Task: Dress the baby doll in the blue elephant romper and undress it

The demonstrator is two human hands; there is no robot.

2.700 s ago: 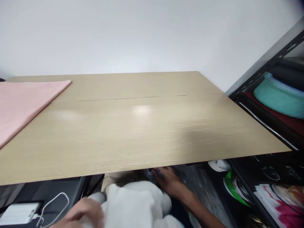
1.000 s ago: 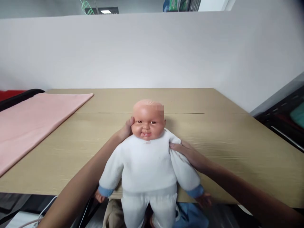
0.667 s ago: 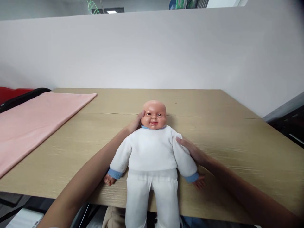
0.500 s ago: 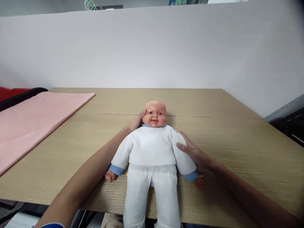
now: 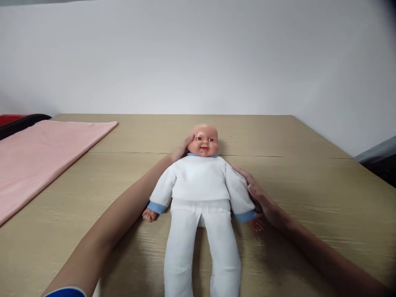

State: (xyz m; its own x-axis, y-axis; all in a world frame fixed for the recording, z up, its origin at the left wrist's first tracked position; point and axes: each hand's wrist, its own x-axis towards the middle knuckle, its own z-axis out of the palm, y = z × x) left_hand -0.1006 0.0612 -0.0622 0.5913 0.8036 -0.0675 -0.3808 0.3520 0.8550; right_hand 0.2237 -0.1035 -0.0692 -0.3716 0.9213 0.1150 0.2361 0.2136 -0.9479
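A baby doll (image 5: 201, 179) in a white fleece top with blue cuffs and white trousers lies face up on the wooden table (image 5: 309, 181), head toward the far side. My left hand (image 5: 183, 149) cups the doll's head from the left; its thumb rests on the temple and the other fingers are hidden behind. On the other side, my right hand (image 5: 258, 194) lies along the doll's sleeve near the shoulder. Its fingers are stretched out with the tips partly behind the sleeve, and the thumb is off the top of the arm.
A folded pink cloth (image 5: 52, 156) lies on the left of the table. Behind it are a black curved edge (image 5: 24, 123) and something red. A white wall (image 5: 198, 57) stands at the table's far edge, and a dark object (image 5: 383, 163) is beyond the right edge.
The doll has shifted farther up the table, with its legs now more on the tabletop. My right thumb has come off the sleeve; my left hand stays at the head. The view has tilted down.
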